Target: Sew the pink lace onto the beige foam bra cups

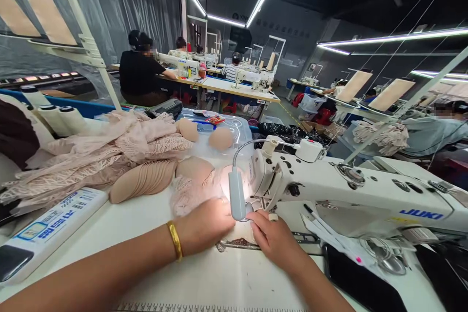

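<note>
My left hand (204, 224), with a gold bangle (175, 240) on the wrist, lies on pink lace fabric (186, 195) in front of the needle of a white sewing machine (351, 190). Its fingers are hidden behind the machine's small lamp (237, 195). My right hand (272, 236) rests just right of the needle, fingers curled down onto the fabric at the plate. A stack of beige bra cups (146, 178) lies to the left of the lace.
A heap of pink lace pieces (109, 151) and thread cones (58, 117) fill the left. A control box (47, 226) sits at the front left, a black phone (361, 280) at the right. Other people sit at machines behind.
</note>
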`<state>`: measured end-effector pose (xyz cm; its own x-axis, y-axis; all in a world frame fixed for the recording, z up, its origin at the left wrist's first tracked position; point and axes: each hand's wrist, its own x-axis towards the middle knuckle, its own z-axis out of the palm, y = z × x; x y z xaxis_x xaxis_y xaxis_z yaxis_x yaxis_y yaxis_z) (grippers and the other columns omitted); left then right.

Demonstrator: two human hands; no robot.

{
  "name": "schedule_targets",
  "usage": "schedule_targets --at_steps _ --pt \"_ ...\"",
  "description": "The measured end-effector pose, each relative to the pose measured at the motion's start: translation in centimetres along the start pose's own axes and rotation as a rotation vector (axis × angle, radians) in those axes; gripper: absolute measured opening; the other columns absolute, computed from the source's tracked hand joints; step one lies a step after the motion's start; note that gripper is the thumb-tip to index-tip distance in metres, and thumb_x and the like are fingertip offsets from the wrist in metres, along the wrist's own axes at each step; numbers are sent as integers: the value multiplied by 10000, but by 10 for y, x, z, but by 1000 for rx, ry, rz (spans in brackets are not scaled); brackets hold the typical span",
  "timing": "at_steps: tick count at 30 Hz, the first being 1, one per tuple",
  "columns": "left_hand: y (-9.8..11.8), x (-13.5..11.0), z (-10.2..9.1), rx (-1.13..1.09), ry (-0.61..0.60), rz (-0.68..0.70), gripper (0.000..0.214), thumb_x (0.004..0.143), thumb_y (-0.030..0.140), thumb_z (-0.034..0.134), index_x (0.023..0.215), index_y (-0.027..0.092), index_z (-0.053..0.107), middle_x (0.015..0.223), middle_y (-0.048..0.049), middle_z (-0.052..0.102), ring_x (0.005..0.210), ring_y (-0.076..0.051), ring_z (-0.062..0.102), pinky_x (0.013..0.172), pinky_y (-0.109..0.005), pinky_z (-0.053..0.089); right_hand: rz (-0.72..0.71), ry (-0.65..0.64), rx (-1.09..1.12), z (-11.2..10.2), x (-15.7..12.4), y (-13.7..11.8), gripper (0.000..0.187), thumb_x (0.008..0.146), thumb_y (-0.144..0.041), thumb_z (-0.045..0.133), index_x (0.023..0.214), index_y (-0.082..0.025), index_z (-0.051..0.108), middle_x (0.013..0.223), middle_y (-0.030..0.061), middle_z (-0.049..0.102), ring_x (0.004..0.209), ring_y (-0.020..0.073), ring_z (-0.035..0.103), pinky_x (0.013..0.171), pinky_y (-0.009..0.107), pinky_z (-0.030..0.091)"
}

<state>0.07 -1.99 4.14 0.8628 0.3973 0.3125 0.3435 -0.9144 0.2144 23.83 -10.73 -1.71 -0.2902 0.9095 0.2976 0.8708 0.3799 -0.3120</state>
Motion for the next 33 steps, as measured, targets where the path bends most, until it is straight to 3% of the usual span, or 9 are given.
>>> schedule_targets --at_steps 3,8,12,18,33 --pt "14 3 19 -176 -41 -122 248 912 83 442 839 225 631 719 17 654 608 -155 545 640 -265 485 -7 -5 -8 -1 0 0 272 1024 -161 434 1161 -241 655 918 49 657 809 222 608 718 317 473" --pt "15 7 15 -405 5 -193 212 963 155 444 918 239 633 857 -8 718 764 -181 650 705 -275 522 -24 10 -15 -1 1 1 267 1014 -147 440 1134 -241 659 876 37 639 794 221 597 708 312 453" --pt "17 11 15 -366 34 -243 207 982 196 450 891 238 631 867 -21 715 820 -202 667 747 -297 547 -23 24 -12 1 0 2 270 1020 -157 428 1125 -236 664 875 41 624 784 216 584 697 308 443" --pt "23 13 20 -330 45 -307 278 981 116 395 831 227 602 822 -23 697 780 -192 667 742 -292 565 10 -25 -4 1 -1 2 287 1027 -163 419 1171 -240 656 926 58 644 845 236 611 735 333 481" --pt "15 17 38 -162 38 -277 359 989 65 335 820 217 613 831 -42 696 718 -199 628 749 -335 542 2 2 -10 5 -1 2 265 1042 -193 405 1149 -246 641 931 39 679 745 208 618 670 327 490"
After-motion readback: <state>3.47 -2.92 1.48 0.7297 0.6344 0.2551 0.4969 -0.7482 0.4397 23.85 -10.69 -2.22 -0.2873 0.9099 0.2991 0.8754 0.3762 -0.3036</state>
